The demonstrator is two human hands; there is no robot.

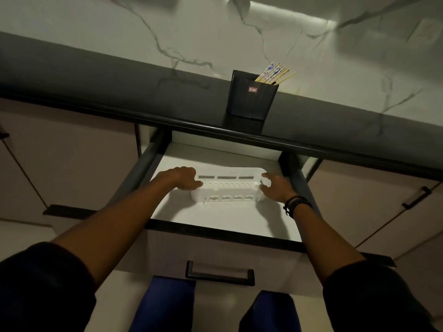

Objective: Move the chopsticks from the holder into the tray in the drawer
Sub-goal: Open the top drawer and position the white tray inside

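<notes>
A white slotted tray [229,188] lies inside the pulled-out drawer [220,232]. My left hand [183,178] grips the tray's left end. My right hand [275,186] cups its right end with the fingers curled around the rim. Several wooden chopsticks [274,73] with blue-patterned tops stand in a black holder [251,97] on the dark countertop edge, directly above the drawer. Both hands are far below the holder.
The drawer front carries a black handle [219,274]. A dark countertop [96,77] runs across, with a marble wall [215,32] behind. Closed cabinet doors flank the drawer; one on the right has a black handle [416,197]. My legs stand below the drawer.
</notes>
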